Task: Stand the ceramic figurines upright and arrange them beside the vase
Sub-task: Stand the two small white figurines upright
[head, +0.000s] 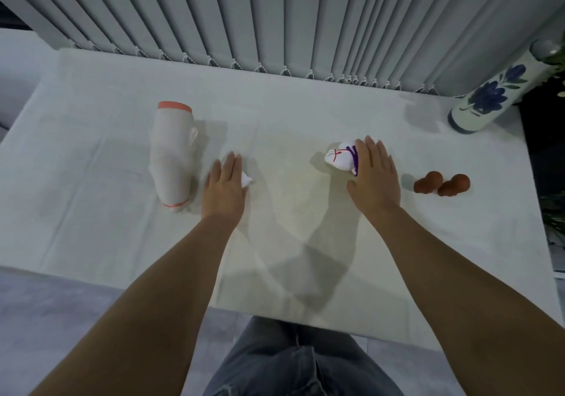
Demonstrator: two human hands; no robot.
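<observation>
Bench [275, 114], covered in white cloth. Lying far left: tall white figurine [172, 154] with orange bands, on its side. Centre-left: small white piece [247, 178], mostly hidden. Centre-right: white figurine [341, 155] with red and purple markings, tipped over. Right: two brown gourd-shaped figurines [441, 184], side by side. Far right corner: blue-flowered vase [495, 90], upright.

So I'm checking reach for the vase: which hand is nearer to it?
Right. The right hand rests on a small white figurine, with the vase beyond it to the right. The left hand is farther left.
</observation>
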